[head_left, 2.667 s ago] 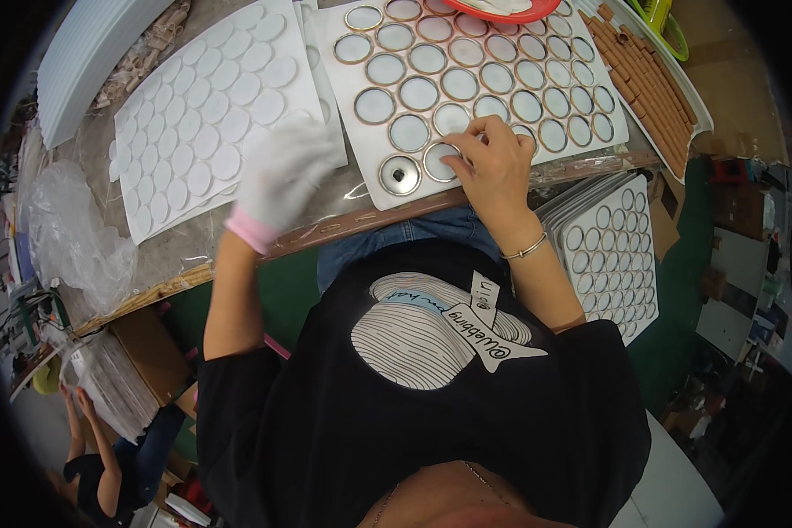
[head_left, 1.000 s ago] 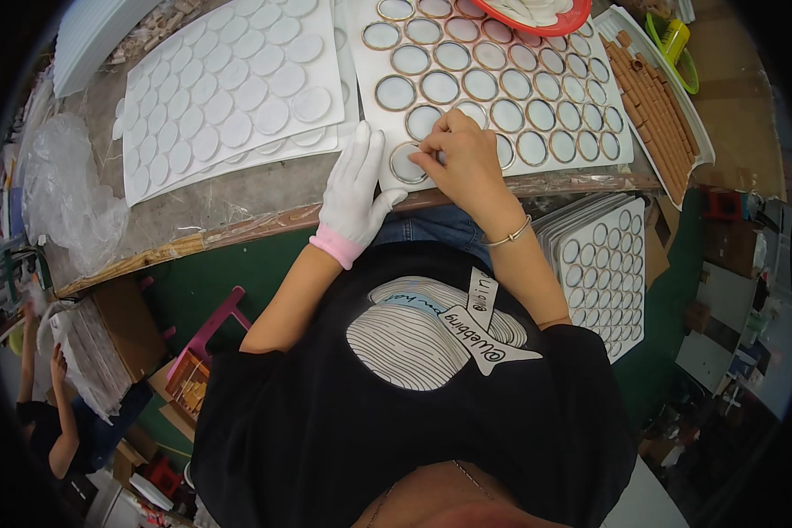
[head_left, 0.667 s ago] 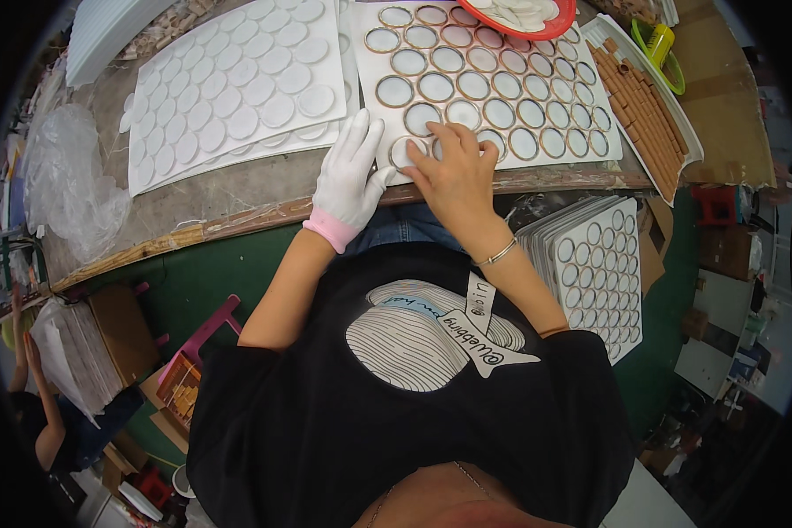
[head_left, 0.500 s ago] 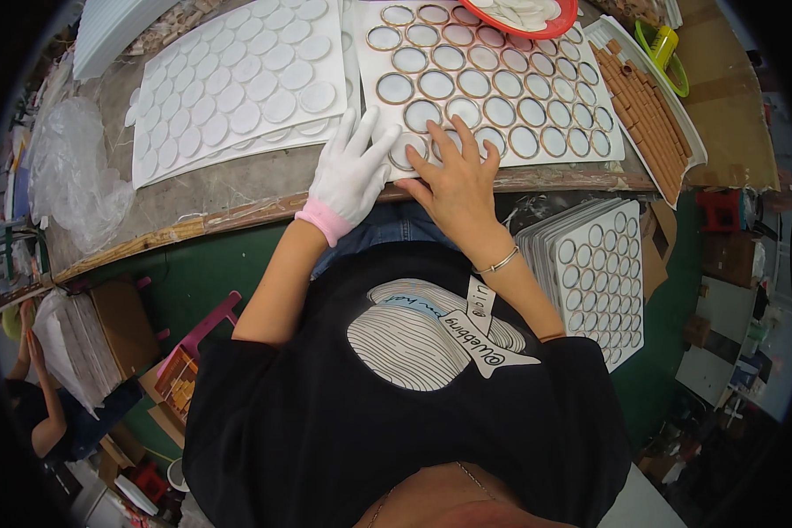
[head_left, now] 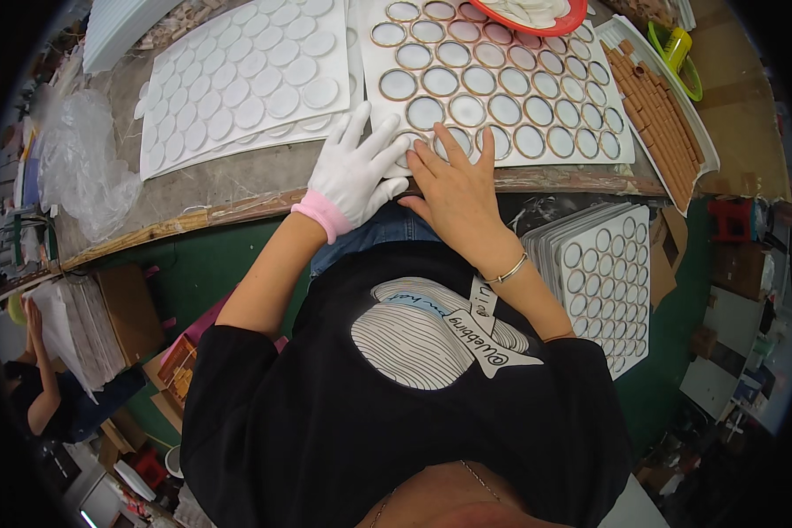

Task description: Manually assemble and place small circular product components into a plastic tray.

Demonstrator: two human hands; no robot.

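My left hand [head_left: 350, 179], in a white glove with a pink cuff, lies at the near left corner of a white sheet [head_left: 626, 152]. Its fingers are spread and reach over the sheet's edge. Bare, with a bangle at the wrist, my right hand [head_left: 459, 194] rests beside it with fingers apart on the near row. Rows of brown-rimmed rings [head_left: 425, 113] with whitish centres cover this sheet. The rings under my fingertips are partly hidden, and I cannot make out anything held. To the left lies a sheet of plain white discs [head_left: 249, 111].
A red bowl [head_left: 550, 31] of white pieces overlaps the far edge. At right are brown tubes [head_left: 653, 114] in a white tray and a green basket [head_left: 695, 84]. A clear plastic bag [head_left: 88, 167] lies left. Stacked ring sheets [head_left: 607, 282] stand below the table. Another person [head_left: 46, 396] is far left.
The view has shifted slightly. My right hand's fingers have moved a little to the left and nearer on the ring sheet. My left hand's thumb has come closer to my right hand.
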